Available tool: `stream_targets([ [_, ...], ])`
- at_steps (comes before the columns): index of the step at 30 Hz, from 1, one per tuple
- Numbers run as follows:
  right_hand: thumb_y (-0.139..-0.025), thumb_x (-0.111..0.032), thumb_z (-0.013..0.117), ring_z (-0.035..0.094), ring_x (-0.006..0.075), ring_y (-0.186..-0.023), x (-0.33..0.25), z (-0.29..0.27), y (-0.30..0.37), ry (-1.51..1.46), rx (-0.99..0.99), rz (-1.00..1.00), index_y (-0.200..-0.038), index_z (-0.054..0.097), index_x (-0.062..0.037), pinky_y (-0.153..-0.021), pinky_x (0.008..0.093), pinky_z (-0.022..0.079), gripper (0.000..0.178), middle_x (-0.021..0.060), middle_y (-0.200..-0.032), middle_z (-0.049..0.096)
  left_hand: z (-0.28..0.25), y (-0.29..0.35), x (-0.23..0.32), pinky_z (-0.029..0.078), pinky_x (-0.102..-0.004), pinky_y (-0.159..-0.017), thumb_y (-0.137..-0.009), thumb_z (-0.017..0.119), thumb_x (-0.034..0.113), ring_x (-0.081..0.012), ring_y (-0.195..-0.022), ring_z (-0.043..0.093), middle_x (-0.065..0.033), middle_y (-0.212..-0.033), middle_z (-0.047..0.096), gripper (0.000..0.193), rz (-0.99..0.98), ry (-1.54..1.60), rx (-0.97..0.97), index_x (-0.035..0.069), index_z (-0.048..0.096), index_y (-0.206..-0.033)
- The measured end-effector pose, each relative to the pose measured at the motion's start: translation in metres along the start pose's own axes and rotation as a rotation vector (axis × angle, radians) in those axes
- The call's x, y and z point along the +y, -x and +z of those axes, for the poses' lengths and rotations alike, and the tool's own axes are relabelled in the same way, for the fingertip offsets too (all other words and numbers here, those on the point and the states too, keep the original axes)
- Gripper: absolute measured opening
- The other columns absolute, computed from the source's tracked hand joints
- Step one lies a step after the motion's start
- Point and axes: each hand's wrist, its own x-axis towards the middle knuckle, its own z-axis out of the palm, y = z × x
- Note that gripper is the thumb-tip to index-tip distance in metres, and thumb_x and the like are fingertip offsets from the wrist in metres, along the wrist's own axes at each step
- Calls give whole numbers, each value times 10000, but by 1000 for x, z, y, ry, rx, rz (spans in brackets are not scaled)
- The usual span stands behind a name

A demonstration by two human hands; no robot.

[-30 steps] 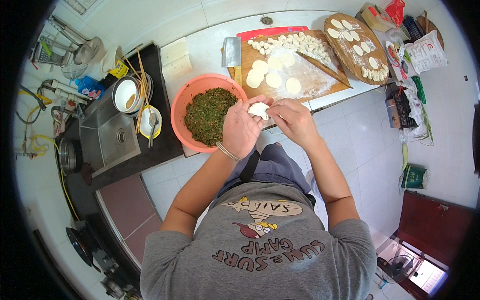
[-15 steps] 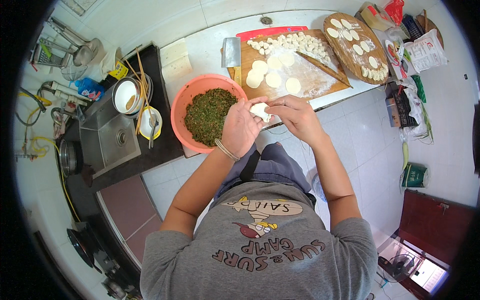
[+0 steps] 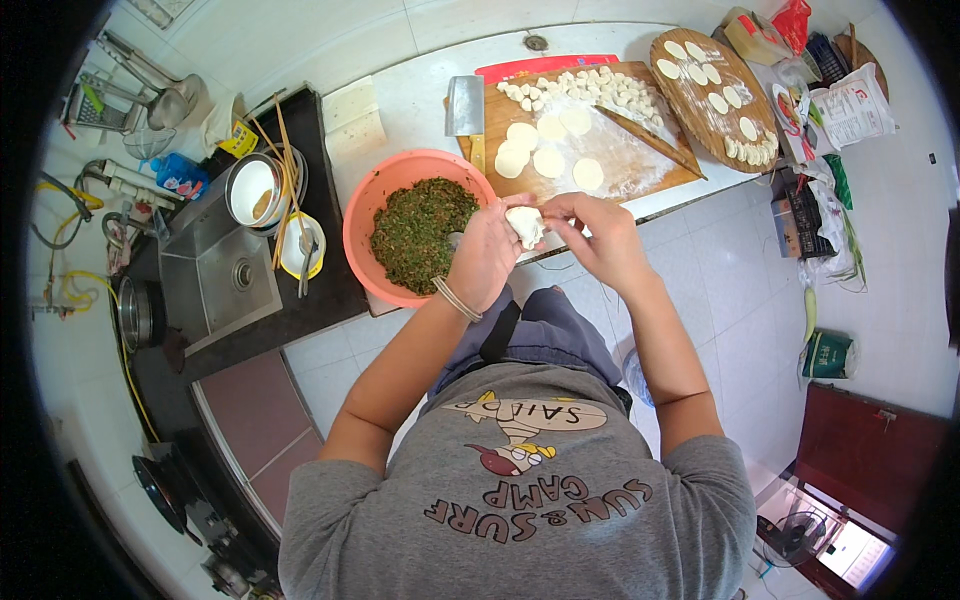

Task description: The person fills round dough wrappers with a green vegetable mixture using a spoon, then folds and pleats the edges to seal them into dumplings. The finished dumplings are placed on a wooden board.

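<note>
A white dumpling (image 3: 525,228) rests in the fingers of my left hand (image 3: 480,260), beside the bowl. My right hand (image 3: 605,240) is closed in a pinch by the dumpling's right edge, and its fingertips partly cover that side. Just left of my left hand stands a pink bowl (image 3: 356,245) of chopped green filling (image 3: 418,228); a small grey edge, too hidden to name, shows in it by my wrist. Beyond my hands, round dough wrappers (image 3: 548,163) lie on a floured wooden board (image 3: 655,182) with a rolling pin (image 3: 648,140) and several small dough pieces (image 3: 590,88).
A cleaver (image 3: 465,107) lies at the board's left edge. At the right, an oval wooden board (image 3: 700,112) carries wrappers and a row of finished dumplings (image 3: 750,152). Left are a steel sink (image 3: 225,285) and stacked bowls (image 3: 250,190) with chopsticks. The counter's front edge runs beneath my hands.
The dumpling has turned in my left hand and more of its face shows. My right fingers have shifted slightly to the right along its edge. The grey edge in the bowl has come into sight.
</note>
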Motion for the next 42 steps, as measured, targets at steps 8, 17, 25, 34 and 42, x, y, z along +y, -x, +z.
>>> stream_targets([
  [8, -720, 3, 656, 629, 260, -745, 14, -4, -3, 34, -64, -181, -856, 661, -21, -640, 340, 512, 139, 95, -832, 637, 11, 1, 4, 391, -394, -976, -973, 306, 377, -232, -1103, 515, -152, -1186, 525, 499, -38, -48, 9, -28, 432, -1236],
  [17, -720, 10, 674, 636, 214, -713, 1, 7, 3, 94, -108, 161, -762, 569, -21, -596, 303, 497, 117, 101, -797, 641, 4, -6, -11, 412, -350, -937, -984, 283, 354, -194, -1058, 538, -114, -1161, 547, 482, -30, -160, 31, -20, 422, -1254],
  [25, -705, 10, 640, 607, 251, -735, 12, -12, -4, 90, -105, -261, -884, 652, -61, -641, 340, 499, 193, 67, -776, 608, 10, 1, 2, 451, -321, -833, -988, 251, 399, -185, -996, 559, -95, -1134, 556, 514, -124, -123, -78, -4, 426, -1255],
  [34, -679, -7, 651, 583, 267, -711, 4, -8, 3, 76, -173, -138, -778, 602, -48, -619, 359, 487, 118, 79, -735, 567, 3, 1, -11, 454, -318, -827, -986, 259, 423, -137, -1003, 547, -54, -1117, 568, 499, -154, -216, -48, 41, 458, -1237],
  [42, -708, -36, 649, 581, 281, -704, 0, -8, 5, 82, -109, -91, -844, 607, -58, -611, 367, 486, 144, 94, -740, 572, 3, -1, -4, 470, -309, -778, -975, 223, 481, -145, -930, 562, -55, -1088, 569, 561, -237, -260, -114, 45, 454, -1242],
])
